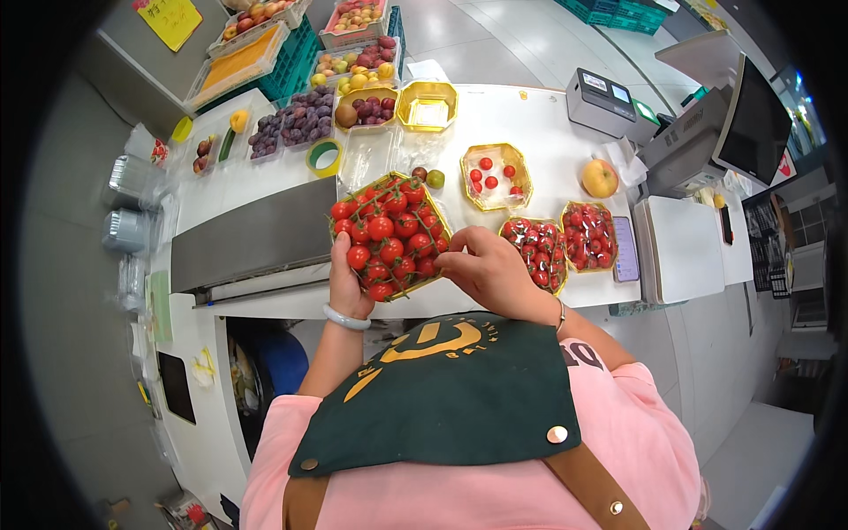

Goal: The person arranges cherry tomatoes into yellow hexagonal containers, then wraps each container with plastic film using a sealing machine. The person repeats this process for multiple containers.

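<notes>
My left hand (348, 281) grips the left side of a gold-rimmed tray (442, 222) heaped with red cherry tomatoes (391, 248) on green stems. The tray is held up above the counter, tilted towards me. At its lower right edge is my right hand (483, 268), fingers bent and thumb against the edge or a tomato; whether they pinch something is hidden. Just beyond, a gold tray (497, 177) holds several loose cherry tomatoes. Two film-wrapped packs, a nearer tomato pack (535, 252) and a farther tomato pack (589, 236), lie to the right of my right hand.
A grey wrapping machine (255, 232) borders the left tray side. Behind are green tape (324, 158), plums (308, 116) and an unfilled gold tray (427, 106). Rightward sit an apple (599, 178), a phone (625, 248), a label printer (601, 103) and a monitor (755, 122).
</notes>
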Demonstrator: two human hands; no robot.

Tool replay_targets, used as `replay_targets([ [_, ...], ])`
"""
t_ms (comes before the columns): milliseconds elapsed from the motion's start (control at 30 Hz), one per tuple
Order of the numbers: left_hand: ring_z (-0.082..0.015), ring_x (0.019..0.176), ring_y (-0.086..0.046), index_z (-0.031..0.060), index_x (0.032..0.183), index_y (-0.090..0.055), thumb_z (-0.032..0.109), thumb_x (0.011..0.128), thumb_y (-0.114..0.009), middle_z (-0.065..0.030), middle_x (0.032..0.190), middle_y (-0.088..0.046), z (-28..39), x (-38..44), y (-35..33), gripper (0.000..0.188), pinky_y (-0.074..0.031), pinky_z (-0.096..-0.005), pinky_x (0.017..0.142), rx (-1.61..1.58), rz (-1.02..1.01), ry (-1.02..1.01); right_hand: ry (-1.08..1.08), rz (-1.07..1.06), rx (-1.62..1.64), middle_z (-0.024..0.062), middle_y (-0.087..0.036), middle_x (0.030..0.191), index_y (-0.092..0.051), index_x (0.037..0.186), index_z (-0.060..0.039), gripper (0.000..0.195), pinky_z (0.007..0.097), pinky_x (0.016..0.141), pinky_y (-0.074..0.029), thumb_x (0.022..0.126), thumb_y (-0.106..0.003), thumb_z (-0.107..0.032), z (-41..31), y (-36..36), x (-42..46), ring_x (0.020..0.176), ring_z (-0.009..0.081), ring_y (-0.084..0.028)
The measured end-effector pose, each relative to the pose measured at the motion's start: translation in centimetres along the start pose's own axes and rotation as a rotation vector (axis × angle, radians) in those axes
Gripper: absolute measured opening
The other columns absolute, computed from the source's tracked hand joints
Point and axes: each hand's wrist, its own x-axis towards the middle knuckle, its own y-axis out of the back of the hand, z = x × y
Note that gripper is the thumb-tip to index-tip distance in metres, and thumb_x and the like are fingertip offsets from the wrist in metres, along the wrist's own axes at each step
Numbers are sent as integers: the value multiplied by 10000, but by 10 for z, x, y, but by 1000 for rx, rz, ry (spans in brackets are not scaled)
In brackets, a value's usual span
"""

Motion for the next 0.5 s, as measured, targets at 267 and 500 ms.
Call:
replay_targets([
  [267,-265,1153,-544,25,1313,-418,429,967,-380,-141,1294,-522,-2,3,5,533,-462,-408,977,6,-5,29,36,-139,-82,41,-538,894,-621,824,-117,131,360,676,-459,723,-703,-128,-2,2,4,805,227,-564],
  [500,-240,1097,-579,34,1292,-431,377,958,-433,-131,1249,-547,-7,8,6,478,-508,-389,916,43,43,-3,48,-274,-95,60,-531,901,-574,776,-76,94,362,669,-466,744,-657,-109,4,0,4,808,237,-566],
])
